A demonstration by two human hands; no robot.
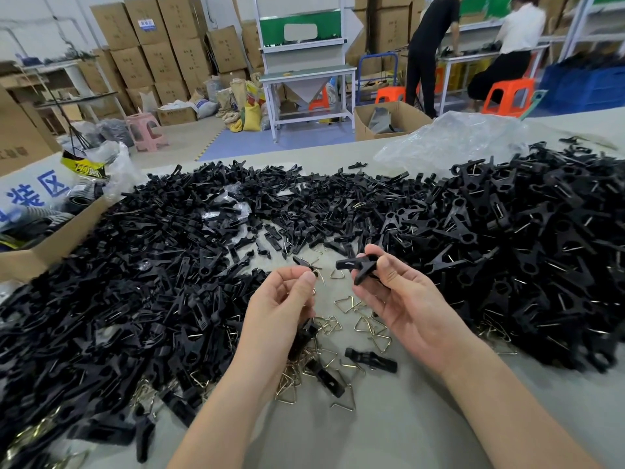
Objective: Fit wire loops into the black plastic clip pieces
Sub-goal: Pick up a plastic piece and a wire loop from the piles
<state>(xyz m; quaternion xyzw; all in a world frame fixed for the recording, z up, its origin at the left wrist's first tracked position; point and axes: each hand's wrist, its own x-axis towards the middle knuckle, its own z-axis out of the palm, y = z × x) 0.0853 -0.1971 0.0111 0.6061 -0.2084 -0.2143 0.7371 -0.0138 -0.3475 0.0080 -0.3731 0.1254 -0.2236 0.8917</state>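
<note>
**Loop and clip held ready, not yet joined**

Both hands hover above the middle of the desk [406, 418], toward its near edge. The left hand [287, 299] pinches a thin wire loop [316, 274] between thumb and forefinger, its grip closed tight on the wire. A black part shows under the palm, but I cannot tell whether the hand holds it. The right hand [395, 299] has thumb and fingers curled round a black clip piece [356, 265], grip closed on it, one end pointing toward the loop.

The two are near each other but apart, so the step in hand looks like lining up before fitting. The next move likely calls for bringing the wire to its seat in the clip piece and pressing it in, with a steady hold and a careful angle.

Spare loops [365, 324] lie beneath the hands. A heap of black parts [152, 265] spreads to the left edge, and another heap [524, 248] to the right edge.
</note>
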